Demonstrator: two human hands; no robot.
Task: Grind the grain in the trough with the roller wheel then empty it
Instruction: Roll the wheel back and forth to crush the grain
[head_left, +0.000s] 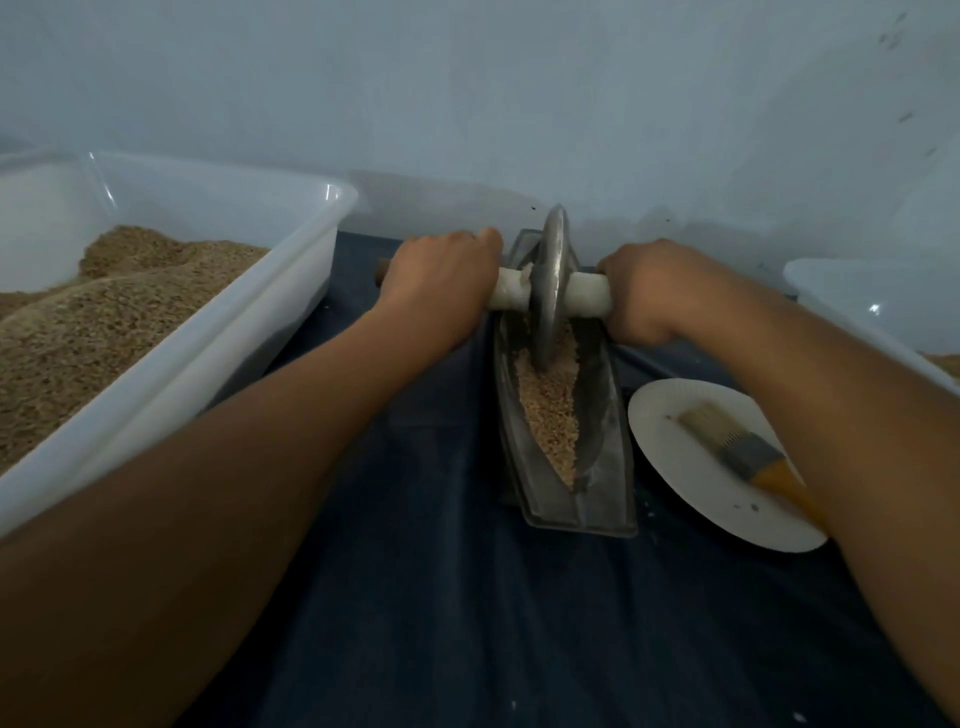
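a metal trough (602, 415), boat-shaped and narrow, is set lengthwise on a dark blue cloth (441, 597), near the cloth's far edge by the wall. pale crushed grain (550, 410) is heaped along the trough's channel, from about the middle to the near tip. the roller wheel (551, 280), a grey metal disc, is stood upright in the far half of the trough, its lower rim sunk in the grain. a white-wrapped axle (589, 299) is passed through the disc, crosswise to the trough. the left hand (441, 283) is curled round the axle's left part, the right hand (641, 291) round its right part, both knuckles-up.

along the cloth's left edge a large translucent tub (234, 332) is filled with brown grain. just right of the trough a white paper plate (675, 457) is laid, with a yellow-handled brush (737, 452) resting on it. at the right edge part of another pale tub (852, 296) is seen.
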